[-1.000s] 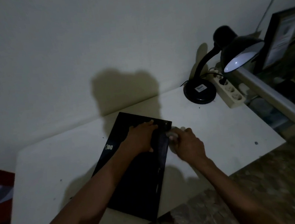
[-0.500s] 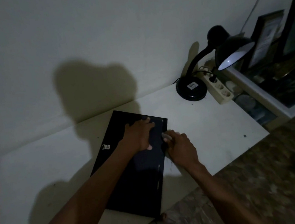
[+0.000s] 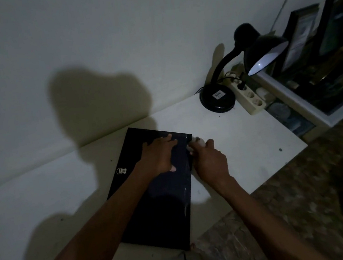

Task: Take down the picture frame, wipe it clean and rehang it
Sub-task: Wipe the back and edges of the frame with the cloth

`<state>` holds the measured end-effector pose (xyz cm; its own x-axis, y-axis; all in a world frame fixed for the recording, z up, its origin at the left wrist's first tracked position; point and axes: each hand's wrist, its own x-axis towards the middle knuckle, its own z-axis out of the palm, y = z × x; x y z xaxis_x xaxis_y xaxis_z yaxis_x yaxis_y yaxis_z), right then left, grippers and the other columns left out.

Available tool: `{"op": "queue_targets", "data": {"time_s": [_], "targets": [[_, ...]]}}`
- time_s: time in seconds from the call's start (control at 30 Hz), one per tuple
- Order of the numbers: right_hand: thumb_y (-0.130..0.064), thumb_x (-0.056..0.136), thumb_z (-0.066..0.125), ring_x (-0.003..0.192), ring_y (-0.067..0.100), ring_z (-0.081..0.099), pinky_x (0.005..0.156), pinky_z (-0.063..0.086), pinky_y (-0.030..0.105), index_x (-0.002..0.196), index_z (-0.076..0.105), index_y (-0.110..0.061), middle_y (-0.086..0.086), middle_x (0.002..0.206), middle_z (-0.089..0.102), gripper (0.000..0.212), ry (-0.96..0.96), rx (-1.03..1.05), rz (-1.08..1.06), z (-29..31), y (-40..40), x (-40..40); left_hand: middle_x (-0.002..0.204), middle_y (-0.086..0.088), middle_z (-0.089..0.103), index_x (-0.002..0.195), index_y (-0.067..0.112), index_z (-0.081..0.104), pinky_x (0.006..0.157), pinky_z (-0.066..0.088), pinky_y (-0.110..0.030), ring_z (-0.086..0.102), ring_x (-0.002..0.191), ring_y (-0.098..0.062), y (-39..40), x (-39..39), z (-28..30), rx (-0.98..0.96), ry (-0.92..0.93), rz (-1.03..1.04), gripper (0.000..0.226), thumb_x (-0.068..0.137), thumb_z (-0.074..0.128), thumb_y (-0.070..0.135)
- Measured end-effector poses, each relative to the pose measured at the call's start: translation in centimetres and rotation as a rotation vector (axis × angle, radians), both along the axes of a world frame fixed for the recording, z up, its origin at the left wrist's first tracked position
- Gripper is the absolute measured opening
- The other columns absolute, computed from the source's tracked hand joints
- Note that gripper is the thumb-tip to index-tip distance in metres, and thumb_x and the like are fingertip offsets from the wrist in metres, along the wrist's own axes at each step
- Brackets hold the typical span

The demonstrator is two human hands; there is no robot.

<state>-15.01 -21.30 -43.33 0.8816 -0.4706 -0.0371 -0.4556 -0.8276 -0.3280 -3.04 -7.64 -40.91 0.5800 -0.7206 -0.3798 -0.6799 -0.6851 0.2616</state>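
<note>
A black picture frame [image 3: 154, 213] lies flat, back side up, on the white table [image 3: 45, 197]; a small metal hanger shows near its left edge. My left hand [image 3: 158, 157] presses flat on the frame's upper part with fingers spread. My right hand [image 3: 209, 161] grips a small white cloth [image 3: 195, 143] against the frame's upper right corner and right edge.
A black desk lamp [image 3: 218, 97], lit, stands at the table's back right beside a white power strip [image 3: 250, 97]. Further right, framed pictures [image 3: 302, 31] lean on a white shelf. The wall rises just behind the table. Patterned floor lies at the lower right.
My right hand with the cloth has slid along the frame's right edge toward its upper corner. My left hand stays pressed on the frame. The camera view shifted slightly.
</note>
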Motion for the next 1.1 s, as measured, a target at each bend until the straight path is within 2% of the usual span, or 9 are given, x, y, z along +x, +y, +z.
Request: {"op": "queue_targets", "data": {"time_s": [0.13,0.27,0.53,0.7,0.83,0.87,0.93,1.0,1.1], "targets": [[-0.019,0.098,0.042,0.082,0.031,0.056,0.06,0.037,0.034,0.14,0.047,-0.026,0.012,0.114,0.045,0.042,0.091,-0.153,0.111,0.0,0.5,-1.1,0.165,0.002,0.004,0.156,0.026,0.02,0.115,0.018,-0.062,0.012,0.15,-0.023,-0.1,0.1,0.1,0.019,-0.003,-0.012,0.104,0.074,0.082,0.04],[-0.026,0.094,0.051,0.076,0.032,0.058,0.06,0.041,0.034,0.136,0.05,-0.028,0.01,0.11,0.046,0.041,0.114,-0.131,0.196,0.4,-0.5,-2.0,0.165,0.0,0.004,0.156,0.026,0.019,0.115,0.019,-0.062,0.013,0.15,-0.025,0.0,0.0,0.0,0.018,-0.013,-0.021,0.103,0.075,0.081,0.041],[-0.026,0.098,0.045,0.086,0.033,0.059,0.071,0.05,0.039,0.134,0.051,-0.023,0.012,0.114,0.047,0.036,0.014,-0.094,0.043,0.3,-0.6,0.7,0.165,0.006,-0.001,0.157,0.031,0.014,0.117,0.015,-0.06,0.007,0.151,-0.02,-0.3,-0.2,0.1,0.081,-0.011,-0.006,0.101,0.079,0.078,0.043],[-0.019,0.095,0.052,0.086,0.034,0.057,0.056,0.039,0.034,0.139,0.048,-0.025,0.016,0.124,0.047,0.045,0.03,-0.155,0.141,-0.8,1.2,-2.8,0.165,0.006,0.002,0.156,0.031,0.017,0.116,0.019,-0.06,0.01,0.151,-0.019,-0.2,-0.3,0.5,0.077,-0.023,0.004,0.101,0.077,0.08,0.041],[-0.014,0.089,0.06,0.082,0.034,0.059,0.051,0.043,0.036,0.136,0.054,-0.025,0.018,0.12,0.052,0.049,0.053,-0.142,0.27,-0.9,2.5,-6.2,0.165,0.007,0.001,0.156,0.031,0.016,0.116,0.02,-0.059,0.009,0.151,-0.018,-0.4,-0.6,1.0,0.098,-0.026,0.011,0.102,0.077,0.079,0.04],[-0.014,0.088,0.062,0.081,0.034,0.061,0.051,0.045,0.037,0.133,0.057,-0.024,0.017,0.118,0.054,0.047,0.029,-0.131,0.29,-0.8,2.4,-6.5,0.165,0.006,0.001,0.157,0.03,0.015,0.116,0.02,-0.058,0.009,0.151,-0.018,-0.4,-0.6,1.0,0.104,-0.029,0.013,0.101,0.078,0.078,0.039],[-0.019,0.092,0.058,0.088,0.032,0.062,0.06,0.05,0.038,0.133,0.056,-0.026,0.013,0.12,0.052,0.042,0.017,-0.064,0.316,-0.6,1.4,-6.6,0.165,0.005,0.003,0.157,0.03,0.016,0.117,0.021,-0.057,0.011,0.151,-0.019,-0.5,-0.9,1.2,0.116,-0.056,0.012,0.1,0.078,0.078,0.039],[-0.026,0.096,0.053,0.097,0.027,0.061,0.069,0.047,0.032,0.136,0.052,-0.029,0.008,0.121,0.049,0.039,-0.019,0.043,0.305,-0.4,-0.2,-6.1,0.165,0.003,0.006,0.156,0.03,0.02,0.117,0.02,-0.056,0.015,0.15,-0.02,-0.5,-1.4,1.3,0.107,-0.091,0.03,0.097,0.079,0.077,0.04],[-0.022,0.094,0.056,0.088,0.026,0.062,0.067,0.046,0.029,0.135,0.052,-0.033,0.005,0.113,0.049,0.042,-0.109,0.088,0.205,0.0,-2.4,-4.1,0.163,0.002,0.017,0.153,0.031,0.029,0.119,0.018,-0.053,0.022,0.148,-0.021,0.2,-2.5,1.3,0.047,-0.16,0.082,0.087,0.08,0.075,0.043]]}}
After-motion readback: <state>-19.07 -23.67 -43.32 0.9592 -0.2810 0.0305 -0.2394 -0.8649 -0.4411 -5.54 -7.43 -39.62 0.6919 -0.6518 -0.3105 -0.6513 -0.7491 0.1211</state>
